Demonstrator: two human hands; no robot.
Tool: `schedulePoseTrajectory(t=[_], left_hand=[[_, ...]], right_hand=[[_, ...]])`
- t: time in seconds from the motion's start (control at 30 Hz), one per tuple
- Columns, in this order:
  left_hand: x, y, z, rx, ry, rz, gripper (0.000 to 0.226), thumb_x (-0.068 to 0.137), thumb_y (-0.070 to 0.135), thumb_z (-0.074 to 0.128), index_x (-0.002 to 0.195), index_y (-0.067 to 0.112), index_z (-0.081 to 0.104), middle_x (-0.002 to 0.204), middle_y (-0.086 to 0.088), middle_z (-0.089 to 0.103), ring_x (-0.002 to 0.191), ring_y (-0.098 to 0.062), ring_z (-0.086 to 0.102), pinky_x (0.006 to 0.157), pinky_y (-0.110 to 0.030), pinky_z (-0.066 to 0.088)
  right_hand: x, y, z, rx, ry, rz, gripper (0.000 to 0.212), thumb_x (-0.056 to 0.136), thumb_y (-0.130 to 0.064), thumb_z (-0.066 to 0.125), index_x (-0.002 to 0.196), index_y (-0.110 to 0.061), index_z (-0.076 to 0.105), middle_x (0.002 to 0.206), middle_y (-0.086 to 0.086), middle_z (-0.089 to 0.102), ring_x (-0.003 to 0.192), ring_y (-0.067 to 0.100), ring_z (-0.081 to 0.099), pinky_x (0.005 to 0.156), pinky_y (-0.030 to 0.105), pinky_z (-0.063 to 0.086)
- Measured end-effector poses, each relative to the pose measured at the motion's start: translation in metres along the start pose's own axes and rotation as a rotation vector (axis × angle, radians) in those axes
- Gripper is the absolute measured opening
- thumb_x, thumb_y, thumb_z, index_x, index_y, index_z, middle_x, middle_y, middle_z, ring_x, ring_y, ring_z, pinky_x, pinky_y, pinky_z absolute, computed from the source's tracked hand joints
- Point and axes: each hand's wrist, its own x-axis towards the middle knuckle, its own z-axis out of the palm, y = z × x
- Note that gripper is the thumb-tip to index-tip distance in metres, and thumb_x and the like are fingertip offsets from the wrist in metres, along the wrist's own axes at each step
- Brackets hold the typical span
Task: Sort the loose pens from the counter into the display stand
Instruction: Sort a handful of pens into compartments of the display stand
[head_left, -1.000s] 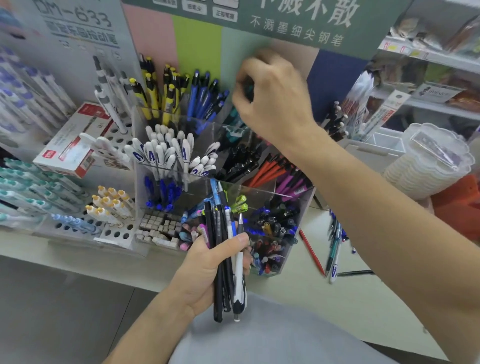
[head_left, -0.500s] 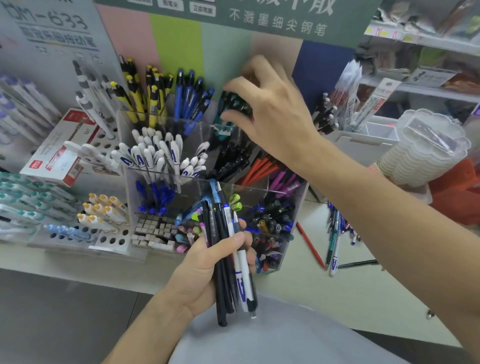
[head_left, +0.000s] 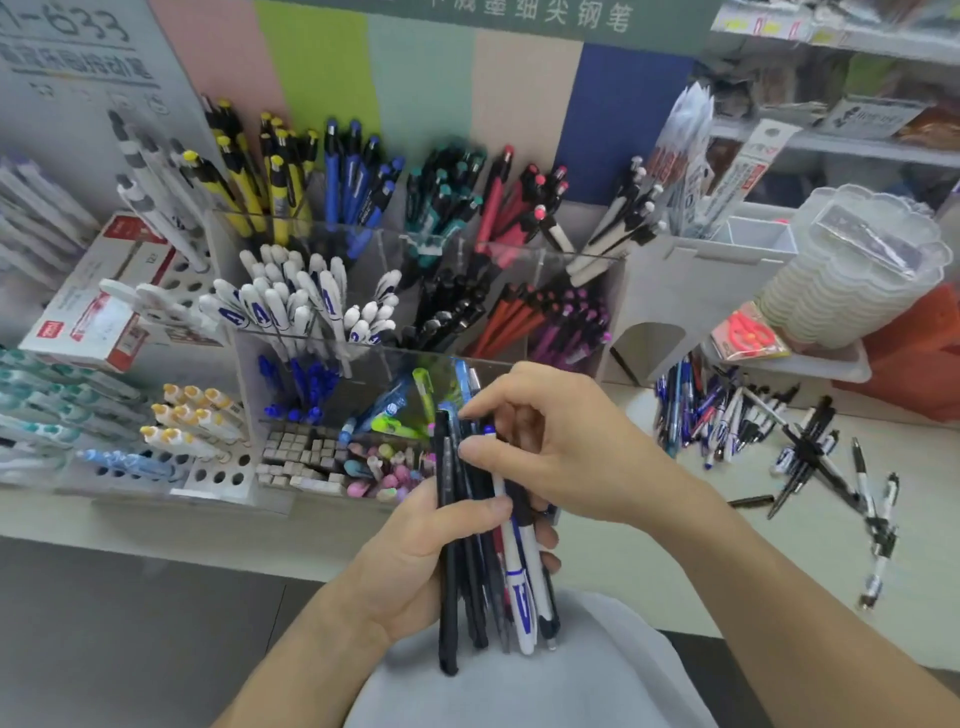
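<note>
Before the display stand (head_left: 415, 358), left hand (head_left: 415, 561) grips a pen bundle (head_left: 483, 571); right hand (head_left: 561, 447) fingers pinch its top.

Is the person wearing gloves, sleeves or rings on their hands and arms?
No gloves show. The left hand and right hand are bare, and both forearms are uncovered as far as the picture shows, so no sleeves are in view. I see no rings, watch or bracelet. Fingernails look short and plain.

Bright, even indoor light with soft shadows; wide-angle bending at the edges, where details look perhaps motion-blurred.
</note>
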Motion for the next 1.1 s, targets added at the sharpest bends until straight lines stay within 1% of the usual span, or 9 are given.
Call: schedulePoseTrajectory(t=[0.13,0.17,0.27,0.37,0.47,0.63,0.83,0.97,1.1], left_hand=[[0.004,-0.006,-0.001,0.045,-0.001,-0.005,0.024,0.078,0.007,0.067,0.100,0.002,0.075,0.099,-0.025,0.070,0.086,-0.038,0.070,0.080,-0.054,0.058],[0.005,-0.006,-0.001,0.067,0.001,-0.011,0.025,0.077,0.011,0.070,0.100,0.003,0.076,0.101,-0.023,0.070,0.087,-0.038,0.070,0.081,-0.055,0.058],[0.006,-0.006,-0.001,0.137,0.024,-0.045,0.034,0.074,0.021,0.074,0.104,0.005,0.075,0.105,-0.022,0.070,0.091,-0.040,0.070,0.083,-0.055,0.057],[0.007,-0.008,0.000,0.152,0.033,-0.062,0.026,0.083,0.020,0.073,0.104,0.005,0.074,0.101,-0.024,0.068,0.090,-0.039,0.069,0.082,-0.053,0.057],[0.007,-0.011,0.000,0.129,0.045,-0.065,0.041,0.082,0.032,0.072,0.109,0.002,0.070,0.103,-0.024,0.067,0.091,-0.038,0.069,0.085,-0.055,0.057],[0.006,-0.011,-0.004,0.102,-0.010,-0.089,0.061,0.072,0.044,0.086,0.115,0.005,0.069,0.110,-0.022,0.068,0.095,-0.039,0.069,0.084,-0.051,0.057],[0.007,-0.015,-0.009,0.057,-0.015,-0.058,0.059,0.071,0.044,0.087,0.114,0.007,0.072,0.109,-0.025,0.067,0.094,-0.039,0.068,0.091,-0.059,0.052],[0.008,-0.015,-0.006,0.011,0.046,-0.063,0.049,0.078,0.037,0.080,0.112,0.002,0.073,0.105,-0.025,0.069,0.088,-0.038,0.070,0.083,-0.054,0.056],[0.007,-0.018,-0.003,0.059,0.183,-0.046,0.028,0.086,0.032,0.071,0.096,0.006,0.078,0.088,-0.024,0.070,0.073,-0.036,0.071,0.072,-0.049,0.061]], right_hand=[[-0.010,0.007,-0.001,0.197,-0.030,0.106,0.013,0.089,-0.030,0.077,0.095,-0.029,0.065,0.071,-0.019,0.058,0.056,0.008,0.055,0.057,0.024,0.048],[-0.012,0.007,-0.003,0.257,-0.031,0.115,0.012,0.090,-0.026,0.075,0.095,-0.026,0.064,0.073,-0.016,0.060,0.055,0.009,0.055,0.056,0.030,0.052],[-0.015,0.005,-0.006,0.342,-0.055,0.112,0.013,0.094,-0.016,0.068,0.104,-0.023,0.064,0.088,0.003,0.063,0.071,0.031,0.059,0.062,0.048,0.058],[-0.014,0.002,-0.009,0.192,-0.098,0.059,0.030,0.096,-0.017,0.063,0.124,-0.029,0.065,0.083,-0.005,0.059,0.067,0.018,0.056,0.065,0.030,0.052],[-0.012,-0.003,-0.012,0.088,-0.087,0.031,0.021,0.096,-0.021,0.065,0.115,-0.027,0.070,0.072,-0.010,0.055,0.060,0.005,0.050,0.059,0.020,0.045],[-0.014,0.000,-0.017,0.249,-0.120,0.050,0.010,0.093,-0.022,0.072,0.104,-0.021,0.071,0.073,-0.009,0.064,0.062,0.014,0.065,0.060,0.030,0.058],[-0.022,0.013,-0.019,0.593,-0.090,0.118,0.005,0.094,-0.009,0.069,0.097,-0.006,0.066,0.071,0.001,0.065,0.060,0.020,0.062,0.058,0.037,0.055],[-0.028,0.024,-0.031,0.791,0.041,0.167,0.010,0.087,-0.015,0.069,0.094,-0.009,0.071,0.077,0.004,0.064,0.059,0.017,0.058,0.057,0.028,0.051],[-0.037,0.036,-0.056,0.906,0.257,0.178,0.011,0.075,-0.027,0.074,0.083,-0.020,0.077,0.078,0.006,0.065,0.055,0.017,0.058,0.055,0.025,0.051]])
